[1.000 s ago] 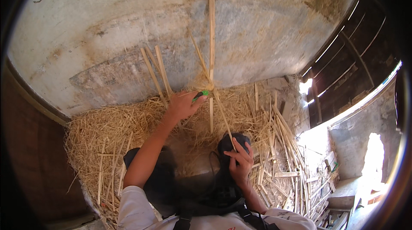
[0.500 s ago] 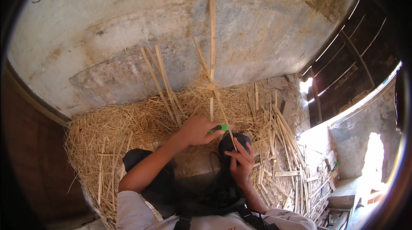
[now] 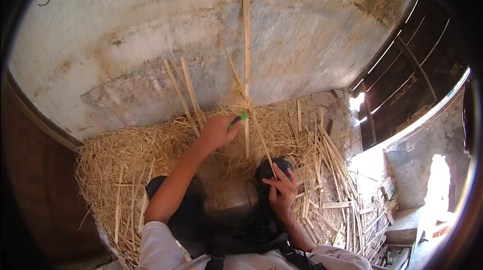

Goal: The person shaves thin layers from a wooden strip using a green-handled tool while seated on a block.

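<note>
Left hand [image 3: 217,131] fisted on green-handled blade [image 3: 237,119], mid-floor by the wall. Right hand [image 3: 282,192], fingers pinching a thin bamboo strip [image 3: 259,136] on the knee. Risk: slipping blade, cut fingers, splintered strip.

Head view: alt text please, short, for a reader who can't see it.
Seen from above, a seated person's left hand grips a green-handled tool against a thin bamboo strip, while the right hand pins the strip's lower end on the knee. More strips and straw shavings litter the floor below a concrete wall.
</note>
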{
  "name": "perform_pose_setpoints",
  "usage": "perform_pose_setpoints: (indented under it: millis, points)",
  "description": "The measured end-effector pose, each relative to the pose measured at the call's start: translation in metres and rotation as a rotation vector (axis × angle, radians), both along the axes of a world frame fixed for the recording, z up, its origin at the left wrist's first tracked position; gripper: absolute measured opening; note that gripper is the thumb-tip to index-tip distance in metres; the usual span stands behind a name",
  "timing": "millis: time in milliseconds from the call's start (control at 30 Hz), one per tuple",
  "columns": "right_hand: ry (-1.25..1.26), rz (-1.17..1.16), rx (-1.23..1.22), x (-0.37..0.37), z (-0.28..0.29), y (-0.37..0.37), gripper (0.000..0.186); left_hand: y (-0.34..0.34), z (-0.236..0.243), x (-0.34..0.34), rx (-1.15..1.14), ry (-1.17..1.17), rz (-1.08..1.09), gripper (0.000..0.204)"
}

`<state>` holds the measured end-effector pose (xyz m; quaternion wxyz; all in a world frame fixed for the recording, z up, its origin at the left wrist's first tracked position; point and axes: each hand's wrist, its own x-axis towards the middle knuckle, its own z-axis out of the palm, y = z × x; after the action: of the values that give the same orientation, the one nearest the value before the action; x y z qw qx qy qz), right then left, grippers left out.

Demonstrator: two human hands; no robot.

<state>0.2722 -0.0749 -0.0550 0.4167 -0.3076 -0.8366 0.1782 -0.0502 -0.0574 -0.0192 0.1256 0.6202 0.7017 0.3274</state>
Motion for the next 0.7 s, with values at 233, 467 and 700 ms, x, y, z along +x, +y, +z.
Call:
perform_pose_setpoints:
  millis: [233, 467, 700]
  points:
    - [0.002, -0.002, 0.014, 0.0, 0.003, -0.001, 0.024, -0.023, -0.001, 0.041, 0.0, 0.023, -0.303, 0.057]
    - [0.007, -0.015, 0.035, -0.001, 0.003, -0.002, 0.025, -0.001, -0.017, 0.017, -0.041, 0.019, -0.031, 0.057]
    - [-0.002, 0.001, 0.052, -0.001, 0.002, 0.001, 0.026, 0.008, -0.008, -0.001, 0.069, 0.031, 0.01, 0.057]
